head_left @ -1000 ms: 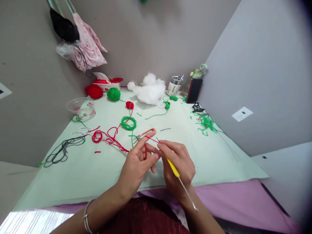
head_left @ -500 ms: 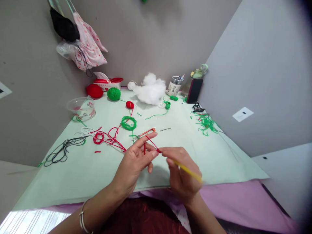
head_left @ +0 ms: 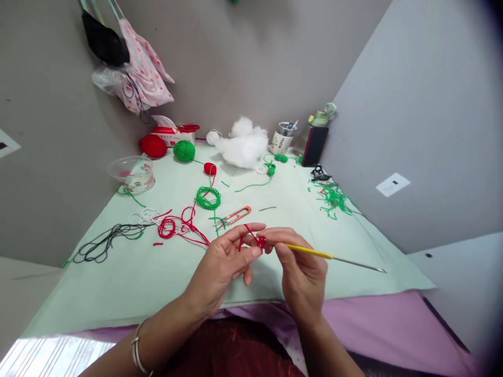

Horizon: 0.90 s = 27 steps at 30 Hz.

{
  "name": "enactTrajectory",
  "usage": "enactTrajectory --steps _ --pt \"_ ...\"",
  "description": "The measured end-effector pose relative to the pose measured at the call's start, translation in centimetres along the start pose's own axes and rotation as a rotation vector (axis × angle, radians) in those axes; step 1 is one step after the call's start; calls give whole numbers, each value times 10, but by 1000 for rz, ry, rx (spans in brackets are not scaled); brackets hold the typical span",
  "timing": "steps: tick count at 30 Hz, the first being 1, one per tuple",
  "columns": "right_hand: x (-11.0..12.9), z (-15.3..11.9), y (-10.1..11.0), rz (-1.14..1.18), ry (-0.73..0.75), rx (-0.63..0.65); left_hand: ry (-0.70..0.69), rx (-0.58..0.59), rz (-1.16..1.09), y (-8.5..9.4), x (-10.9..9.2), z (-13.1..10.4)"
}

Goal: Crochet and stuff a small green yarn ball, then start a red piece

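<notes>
My left hand [head_left: 231, 256] pinches a small piece of red crochet work [head_left: 261, 243] between thumb and fingers. A strand of red yarn [head_left: 248, 230] passes over its raised index finger. Close against it on the right, my right hand [head_left: 301, 264] grips a yellow-handled crochet hook [head_left: 308, 251]; the bare metal end points away to the right, and the end by the red work is mostly hidden by fingers. Orange thread snips [head_left: 239, 213] lie on the table just beyond the left hand. Loose red yarn [head_left: 188, 230] trails from the left toward that hand.
A green yarn coil [head_left: 208, 198], dark cord [head_left: 104, 243] and a clear tub [head_left: 133, 175] lie leftward. Yarn balls, a tissue box [head_left: 173, 136], white stuffing [head_left: 243, 144], a pen cup [head_left: 282, 140] and a phone [head_left: 315, 146] line the back. Green scraps [head_left: 333, 199] lie right.
The crochet hook has swung so its metal end now sticks out to the right. Both hands have shifted slightly right, dragging the loose red yarn along, and the snips are more exposed.
</notes>
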State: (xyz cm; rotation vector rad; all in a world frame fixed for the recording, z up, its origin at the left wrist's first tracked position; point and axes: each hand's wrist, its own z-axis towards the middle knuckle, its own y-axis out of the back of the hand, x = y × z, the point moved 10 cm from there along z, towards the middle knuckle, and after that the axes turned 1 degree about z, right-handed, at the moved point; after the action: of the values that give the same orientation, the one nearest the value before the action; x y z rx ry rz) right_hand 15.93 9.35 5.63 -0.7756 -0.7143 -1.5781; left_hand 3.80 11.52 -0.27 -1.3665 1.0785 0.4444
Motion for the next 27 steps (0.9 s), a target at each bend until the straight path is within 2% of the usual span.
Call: enactTrajectory --steps 3,5,8,11,14,16,20,22,24,27 --pt "7 -5 -3 -135 79 23 -20 -53 21 4 -1 0" --pt "17 -11 -8 -326 203 52 -13 -65 -20 5 1 2" --pt "26 -18 -10 -475 334 40 74 -31 -107 3 10 5" --pt "16 -12 6 -282 196 -55 132 -40 -172 7 15 7" --pt "-1 -4 17 -18 11 -132 84 -67 -171 12 8 6" --pt "-5 -1 13 54 -38 -97 40 -57 -122 10 4 5" --pt "-5 0 4 -1 -56 -34 -10 -58 -19 6 1 2" --pt "0 -3 2 -82 1 -25 -16 -80 -16 7 2 3" --pt "12 -8 -4 -238 142 10 -2 -83 -62 7 5 4" --pt "23 -15 -10 -412 306 42 98 -35 -171 6 16 6"
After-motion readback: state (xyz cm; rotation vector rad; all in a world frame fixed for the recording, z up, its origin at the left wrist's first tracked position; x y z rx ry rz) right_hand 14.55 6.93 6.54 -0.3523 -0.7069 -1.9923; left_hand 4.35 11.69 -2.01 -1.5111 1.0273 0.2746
